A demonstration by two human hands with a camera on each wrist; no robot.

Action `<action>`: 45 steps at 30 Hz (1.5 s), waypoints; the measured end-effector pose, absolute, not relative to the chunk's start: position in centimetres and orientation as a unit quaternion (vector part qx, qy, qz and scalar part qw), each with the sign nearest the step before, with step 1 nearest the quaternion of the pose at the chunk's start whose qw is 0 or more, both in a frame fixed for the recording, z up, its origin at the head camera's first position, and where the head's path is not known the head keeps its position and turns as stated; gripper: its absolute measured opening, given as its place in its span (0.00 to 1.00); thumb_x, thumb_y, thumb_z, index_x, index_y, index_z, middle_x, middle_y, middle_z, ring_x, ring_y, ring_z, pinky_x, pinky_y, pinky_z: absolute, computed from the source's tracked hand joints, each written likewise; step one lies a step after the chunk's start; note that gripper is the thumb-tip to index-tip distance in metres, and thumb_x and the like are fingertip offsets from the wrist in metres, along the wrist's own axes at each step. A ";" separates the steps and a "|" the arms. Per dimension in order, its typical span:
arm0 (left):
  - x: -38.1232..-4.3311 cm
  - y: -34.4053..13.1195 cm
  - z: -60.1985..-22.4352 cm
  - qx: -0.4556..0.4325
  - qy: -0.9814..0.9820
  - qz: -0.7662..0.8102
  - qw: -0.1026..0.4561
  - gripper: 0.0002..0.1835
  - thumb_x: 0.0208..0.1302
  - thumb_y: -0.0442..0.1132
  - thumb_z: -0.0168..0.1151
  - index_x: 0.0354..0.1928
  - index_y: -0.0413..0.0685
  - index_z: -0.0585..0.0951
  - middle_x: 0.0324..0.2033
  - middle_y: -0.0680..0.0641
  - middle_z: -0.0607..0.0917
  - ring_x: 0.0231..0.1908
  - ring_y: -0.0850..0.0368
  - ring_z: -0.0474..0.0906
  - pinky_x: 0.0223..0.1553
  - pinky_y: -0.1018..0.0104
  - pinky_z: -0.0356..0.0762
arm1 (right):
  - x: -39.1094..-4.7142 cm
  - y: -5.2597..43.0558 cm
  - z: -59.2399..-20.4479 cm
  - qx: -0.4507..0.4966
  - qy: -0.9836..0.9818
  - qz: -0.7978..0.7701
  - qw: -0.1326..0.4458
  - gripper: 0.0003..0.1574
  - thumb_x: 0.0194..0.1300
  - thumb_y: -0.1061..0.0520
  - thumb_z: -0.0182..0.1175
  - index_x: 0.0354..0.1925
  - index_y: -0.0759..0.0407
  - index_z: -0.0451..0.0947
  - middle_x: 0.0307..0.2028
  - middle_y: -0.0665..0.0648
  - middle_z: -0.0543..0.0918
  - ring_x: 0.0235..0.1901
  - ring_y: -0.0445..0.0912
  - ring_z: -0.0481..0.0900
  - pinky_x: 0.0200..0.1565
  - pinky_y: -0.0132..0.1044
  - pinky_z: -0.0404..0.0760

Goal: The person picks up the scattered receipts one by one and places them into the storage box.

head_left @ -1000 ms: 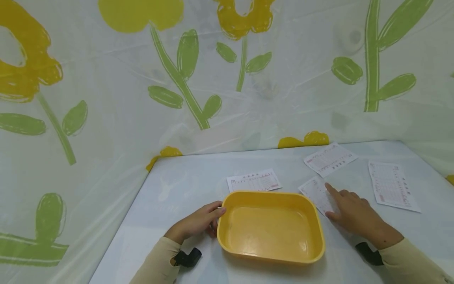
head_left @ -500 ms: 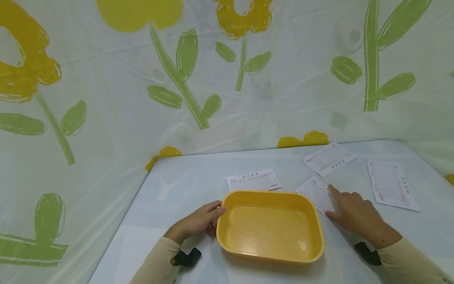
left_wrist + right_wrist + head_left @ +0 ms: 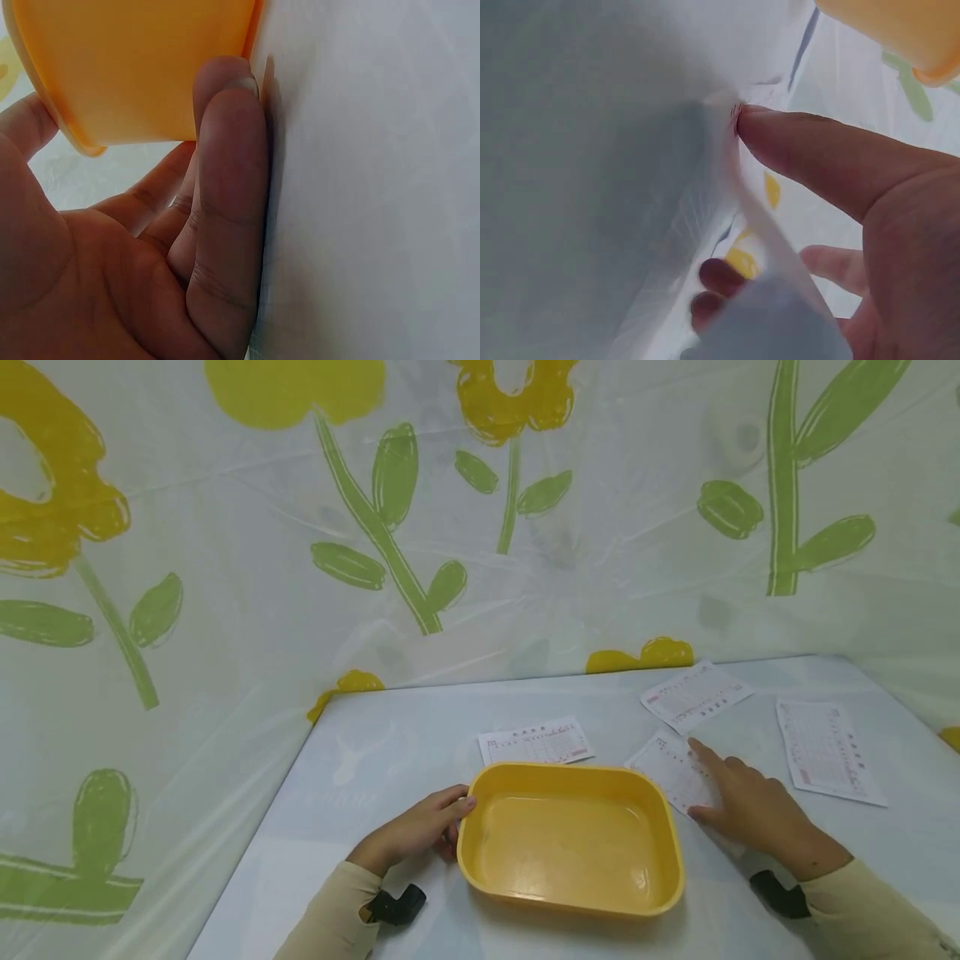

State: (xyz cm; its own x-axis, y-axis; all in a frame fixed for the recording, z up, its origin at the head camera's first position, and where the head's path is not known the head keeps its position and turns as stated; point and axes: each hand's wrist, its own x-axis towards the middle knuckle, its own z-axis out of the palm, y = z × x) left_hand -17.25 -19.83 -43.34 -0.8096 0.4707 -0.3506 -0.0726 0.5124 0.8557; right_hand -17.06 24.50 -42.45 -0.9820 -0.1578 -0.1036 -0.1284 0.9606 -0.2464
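An oblong yellow plastic tub stands on the white table, with nothing in it. My left hand holds its left end; in the left wrist view the thumb lies at the rim and the other fingers meet the outer wall low down by the tabletop. To the right of the tub, my right hand is over a printed paper slip, thumb and forefinger spread apart. Seen from the right wrist, the thumb touches the paper, whose near end bends up toward the palm, covering part of the fingers.
Three more printed slips lie flat: one behind the tub, one at the back, another at the right. A flower-patterned curtain hangs behind the table. Black wrist mounts sit under both forearms.
The slip under my right hand has shifted slightly left, and more of it shows. My right forefinger has risen a little. My left hand stays on the tub.
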 end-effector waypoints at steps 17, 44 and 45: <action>-17.4 -19.9 -43.5 0.120 0.823 0.478 0.284 0.26 0.77 0.60 0.44 0.62 0.49 0.71 0.22 0.50 0.81 0.26 0.57 0.81 0.31 0.63 0.84 | -16.8 24.6 -41.9 -0.072 0.985 -0.156 0.022 0.44 0.62 0.66 0.62 0.73 0.69 0.56 0.47 0.71 0.79 0.36 0.51 0.77 0.42 0.55 0.84; -17.3 -19.9 -43.4 0.116 0.825 0.474 0.285 0.26 0.77 0.60 0.44 0.64 0.50 0.70 0.23 0.50 0.81 0.25 0.57 0.81 0.31 0.62 0.84 | -16.9 24.6 -41.4 -0.057 0.984 -0.166 0.007 0.23 0.67 0.68 0.57 0.59 0.70 0.69 0.48 0.74 0.81 0.28 0.48 0.75 0.27 0.34 0.74; -17.3 -19.9 -43.4 0.116 0.826 0.473 0.285 0.27 0.77 0.60 0.44 0.64 0.49 0.70 0.23 0.50 0.81 0.25 0.57 0.81 0.32 0.62 0.84 | -16.9 24.6 -41.4 -0.058 0.985 -0.165 0.008 0.23 0.67 0.68 0.57 0.59 0.70 0.69 0.48 0.74 0.81 0.28 0.47 0.74 0.27 0.34 0.75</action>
State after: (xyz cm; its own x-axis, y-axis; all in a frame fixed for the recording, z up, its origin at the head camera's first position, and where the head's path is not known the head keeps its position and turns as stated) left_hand -17.32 -19.90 -43.40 -0.8110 0.4608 -0.3604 -0.0782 0.5252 0.8474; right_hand -16.93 24.64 -41.39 -0.9931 -0.1174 0.0035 -0.1121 0.9388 -0.3256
